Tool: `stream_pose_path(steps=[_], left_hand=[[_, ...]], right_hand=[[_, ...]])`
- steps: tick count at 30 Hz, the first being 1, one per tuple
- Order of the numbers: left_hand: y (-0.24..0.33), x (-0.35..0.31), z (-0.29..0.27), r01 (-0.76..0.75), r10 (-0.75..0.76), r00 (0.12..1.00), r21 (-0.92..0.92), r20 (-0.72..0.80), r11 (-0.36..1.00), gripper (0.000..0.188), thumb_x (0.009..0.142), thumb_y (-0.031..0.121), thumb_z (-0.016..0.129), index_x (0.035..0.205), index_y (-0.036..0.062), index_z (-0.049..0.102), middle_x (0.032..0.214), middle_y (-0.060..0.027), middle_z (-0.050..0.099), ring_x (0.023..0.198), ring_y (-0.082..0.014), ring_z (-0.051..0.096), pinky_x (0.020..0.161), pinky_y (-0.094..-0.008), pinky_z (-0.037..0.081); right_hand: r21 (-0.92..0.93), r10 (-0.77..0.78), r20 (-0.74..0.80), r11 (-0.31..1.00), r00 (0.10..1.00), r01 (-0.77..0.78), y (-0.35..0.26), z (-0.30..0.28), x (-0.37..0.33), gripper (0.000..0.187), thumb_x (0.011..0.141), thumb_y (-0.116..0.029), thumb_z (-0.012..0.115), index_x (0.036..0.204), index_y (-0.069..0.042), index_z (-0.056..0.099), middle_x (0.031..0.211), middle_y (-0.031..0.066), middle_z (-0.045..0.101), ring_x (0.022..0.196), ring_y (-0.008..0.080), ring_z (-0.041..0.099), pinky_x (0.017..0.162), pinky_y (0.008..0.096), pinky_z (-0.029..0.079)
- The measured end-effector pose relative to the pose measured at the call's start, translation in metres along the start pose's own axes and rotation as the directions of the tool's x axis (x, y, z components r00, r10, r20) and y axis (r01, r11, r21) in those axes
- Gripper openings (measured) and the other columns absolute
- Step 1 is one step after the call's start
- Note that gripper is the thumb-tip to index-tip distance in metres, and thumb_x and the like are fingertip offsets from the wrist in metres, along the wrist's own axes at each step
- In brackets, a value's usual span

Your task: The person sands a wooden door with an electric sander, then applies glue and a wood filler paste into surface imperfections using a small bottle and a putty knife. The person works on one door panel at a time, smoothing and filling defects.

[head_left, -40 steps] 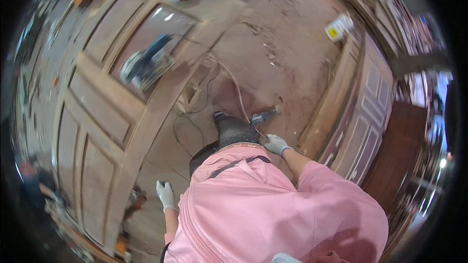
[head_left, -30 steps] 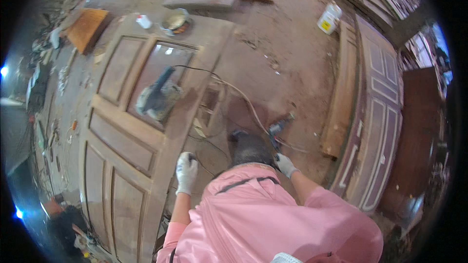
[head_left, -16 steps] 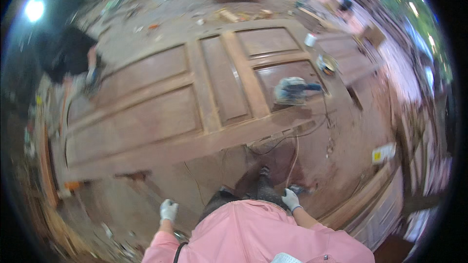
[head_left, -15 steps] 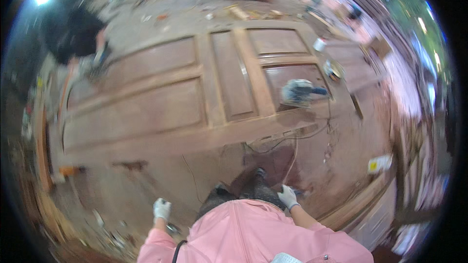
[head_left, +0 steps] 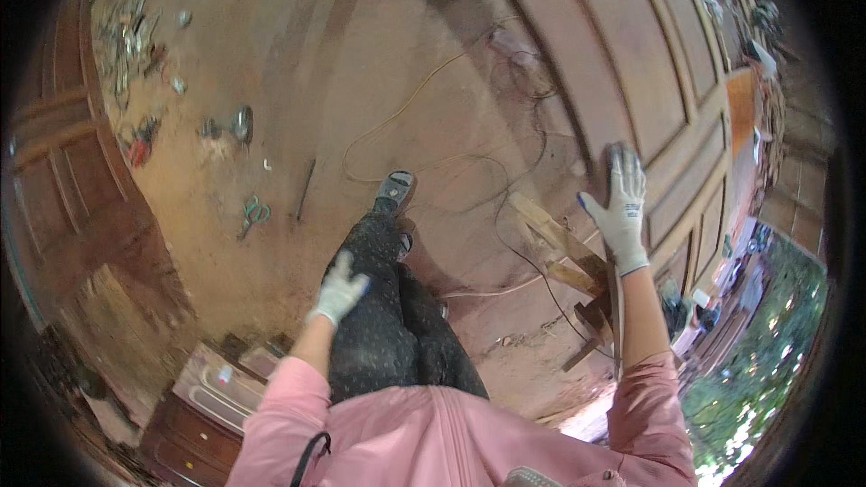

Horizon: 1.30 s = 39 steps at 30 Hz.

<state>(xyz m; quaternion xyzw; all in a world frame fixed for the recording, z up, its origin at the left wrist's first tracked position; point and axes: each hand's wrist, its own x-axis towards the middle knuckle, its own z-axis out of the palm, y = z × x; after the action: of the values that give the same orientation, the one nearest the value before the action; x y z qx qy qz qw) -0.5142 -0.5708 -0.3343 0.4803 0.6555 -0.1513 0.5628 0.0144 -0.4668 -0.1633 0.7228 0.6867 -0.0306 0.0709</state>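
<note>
My right hand (head_left: 623, 212), in a white work glove with blue fingertips, has its fingers stretched out and the thumb apart. It lies at the near edge of a large brown panelled wooden door (head_left: 591, 81), with nothing gripped. My left hand (head_left: 340, 292), gloved the same way, hangs loosely in front of my dark trousers with its fingers apart. It holds nothing. Under the door's side, wooden support pieces (head_left: 564, 239) stick out, and a dark cord (head_left: 516, 251) runs past them over the floor.
A pair of green-handled scissors (head_left: 255, 214) and a dark thin rod (head_left: 306, 189) lie on the dusty floor to the left. Scattered debris (head_left: 135, 36) lies farther left, near another brown panelled door (head_left: 68, 162). A yellowish cord (head_left: 397, 113) curves ahead of my foot.
My view has swung round, and the door now stands at my right. My right hand has come up from my side to the door's edge and spread out; the left has moved in front of my leg.
</note>
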Motion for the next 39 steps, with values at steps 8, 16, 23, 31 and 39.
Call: stream_pose_path(steps=[8, 16, 23, 31, 39], left_hand=[[-0.035, -0.026, 0.123, 0.059, -0.076, 0.988, 0.120, 0.136, 0.991, 0.081, 0.088, 0.047, 0.071, 0.157, 0.0203, 0.037, 0.164, -0.0315, 0.025, 0.146, -0.0529, 0.033, 0.115, -0.0646, 0.034], [-0.049, 0.016, 0.128, 0.113, -0.109, 0.993, -0.097, 0.042, 0.989, 0.067, 0.090, 0.035, 0.070, 0.151, 0.0199, 0.047, 0.163, -0.0270, 0.029, 0.143, -0.0560, 0.035, 0.114, -0.0617, 0.037], [-0.049, 0.023, 0.106, 0.098, -0.093, 0.995, -0.163, 0.035, 0.982, 0.061, 0.091, 0.037, 0.067, 0.148, 0.0178, 0.051, 0.165, -0.0259, 0.029, 0.144, -0.0564, 0.034, 0.114, -0.0628, 0.037], [-0.026, 0.046, 0.055, -0.056, 0.007, 0.984, -0.271, -0.179, 0.961, 0.026, 0.090, 0.035, 0.068, 0.109, 0.0195, 0.074, 0.153, -0.0126, 0.051, 0.142, -0.0404, 0.043, 0.115, -0.0527, 0.039], [-0.011, 0.024, -0.116, -0.065, 0.086, 0.993, -0.239, 0.082, 0.969, 0.054, 0.098, 0.053, 0.051, 0.099, 0.0075, 0.079, 0.110, -0.0166, 0.076, 0.106, -0.0352, 0.070, 0.095, -0.0479, 0.051]], right_hand=[[0.009, 0.021, -0.180, 1.000, 0.983, -0.019, 0.006, 0.025, 0.005, 0.094, 0.087, -0.020, 0.079, 0.161, 0.002, 0.025, 0.166, 0.0229, 0.029, 0.155, 0.0405, 0.024, 0.127, 0.0485, 0.020], [0.036, 0.167, -0.107, 0.986, 0.980, -0.164, -0.010, 0.016, -0.001, 0.098, 0.089, -0.010, 0.074, 0.164, 0.003, 0.011, 0.171, 0.0215, 0.016, 0.160, 0.0329, 0.010, 0.129, 0.0414, 0.007], [-0.003, 0.196, 0.046, 0.981, 0.980, -0.196, -0.017, 0.000, -0.006, 0.106, 0.088, -0.018, 0.076, 0.165, 0.002, 0.006, 0.172, 0.0235, 0.011, 0.160, 0.0364, 0.008, 0.129, 0.0433, 0.007], [0.049, 0.142, 0.180, 0.987, 0.973, -0.153, -0.053, -0.035, 0.053, 0.091, 0.088, -0.023, 0.076, 0.160, 0.006, 0.027, 0.165, 0.0276, 0.029, 0.155, 0.0420, 0.024, 0.128, 0.0463, 0.019], [0.118, -0.135, 0.118, 0.986, 0.984, 0.121, -0.191, -0.095, 0.206, 0.097, 0.086, -0.032, 0.075, 0.162, -0.001, 0.024, 0.168, 0.0261, 0.022, 0.156, 0.0438, 0.020, 0.126, 0.0539, 0.020]])
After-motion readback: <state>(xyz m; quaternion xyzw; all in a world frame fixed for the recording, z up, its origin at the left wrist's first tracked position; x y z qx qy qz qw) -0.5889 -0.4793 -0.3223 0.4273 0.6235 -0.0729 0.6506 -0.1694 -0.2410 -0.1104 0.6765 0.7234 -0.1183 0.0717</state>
